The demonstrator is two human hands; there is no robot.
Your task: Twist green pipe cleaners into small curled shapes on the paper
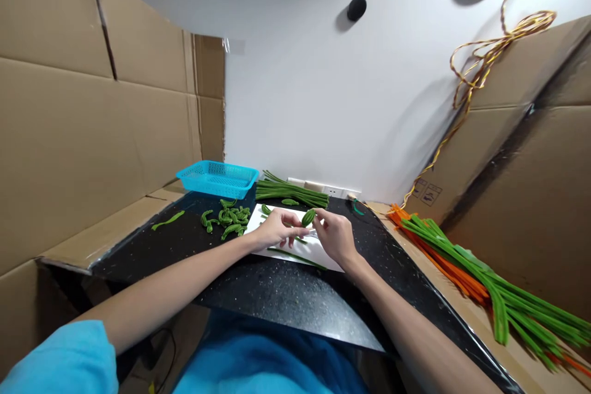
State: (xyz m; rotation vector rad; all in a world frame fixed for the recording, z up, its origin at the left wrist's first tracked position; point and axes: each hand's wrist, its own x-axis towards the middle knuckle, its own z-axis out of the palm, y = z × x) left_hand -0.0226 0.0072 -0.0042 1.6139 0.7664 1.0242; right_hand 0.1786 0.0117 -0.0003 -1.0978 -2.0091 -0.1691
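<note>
My right hand (336, 236) pinches a small leaf-shaped piece of bent green pipe cleaner (308, 217) upright above a white sheet (330, 261). My left hand (278, 229) is close against it from the other side, fingers curled and thumb toward the piece's lower end; what lies between these fingertips is hidden. A small shiny silver object (313, 233), too small to name, shows beside my right fingers. Below my hands a straight green pipe cleaner (298, 257) lies on the sheet. Another bent green piece (266, 210) rests at the sheet's far left corner.
Left of the sheet is a pile of bent green pieces (233, 217). Behind stand a blue plastic basket (217, 189) and a bundle of green pipe cleaners (290, 191). Orange and green stems (466, 271) lie at right on cardboard. Cardboard walls (138, 117) flank the black table (277, 289).
</note>
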